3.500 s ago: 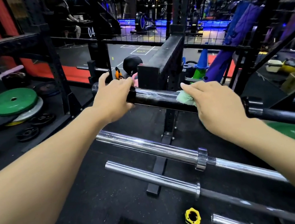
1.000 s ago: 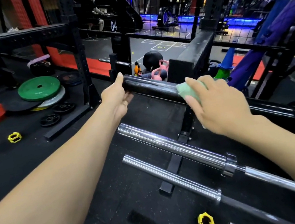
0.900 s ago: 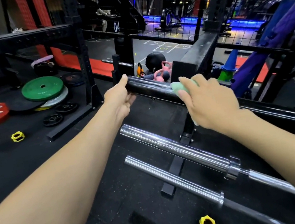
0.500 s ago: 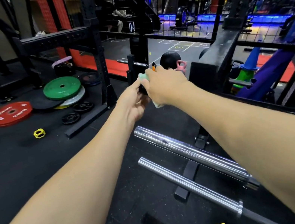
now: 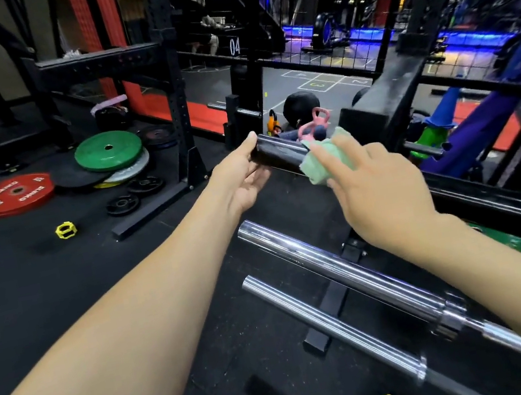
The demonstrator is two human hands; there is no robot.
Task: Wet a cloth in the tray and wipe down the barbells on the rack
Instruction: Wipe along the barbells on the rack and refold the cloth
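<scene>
The right hand (image 5: 379,190) is pressing a pale green cloth (image 5: 324,165) around the black barbell (image 5: 279,155) on the rack's top rung, near its free end, which the left hand (image 5: 241,176) is cupping with loosely curled fingers. If the wipe pushes endways, the sleeve could be spinning or sliding off its support. Around them, black rubber flooring (image 5: 42,288) is carrying plates under dim blue gym lights.

Definitely a commercial gym, free-weight area. Black rubber flooring, a black power rack (image 5: 174,83), and bumper plates lying flat: a red plate (image 5: 13,195) and a green plate (image 5: 108,151). Chrome barbells (image 5: 345,269) sit on a low rack, a yellow collar (image 5: 65,230) on the floor, a pink kettlebell (image 5: 312,125), blue LED lighting further back.
</scene>
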